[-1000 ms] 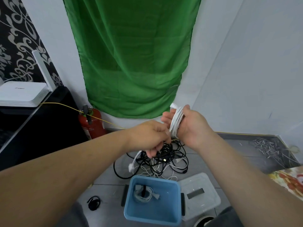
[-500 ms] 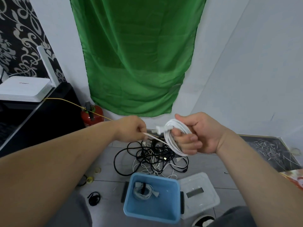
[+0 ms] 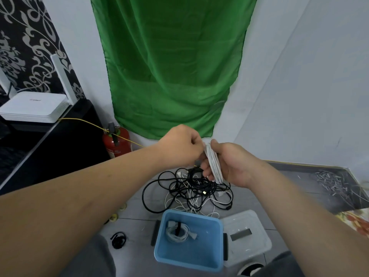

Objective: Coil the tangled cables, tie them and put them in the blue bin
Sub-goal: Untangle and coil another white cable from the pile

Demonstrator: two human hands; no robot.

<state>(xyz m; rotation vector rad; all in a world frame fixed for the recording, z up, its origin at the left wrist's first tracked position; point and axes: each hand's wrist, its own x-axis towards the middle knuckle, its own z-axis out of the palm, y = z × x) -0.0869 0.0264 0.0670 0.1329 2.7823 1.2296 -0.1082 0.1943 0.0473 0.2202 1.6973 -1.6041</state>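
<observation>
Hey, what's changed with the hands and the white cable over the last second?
The left hand pulled the cable's loose end out leftward, then came back against the white coil. The right hand kept its grip on the coil. The floor tangle, the blue bin and the tied cable in it stayed put.
</observation>
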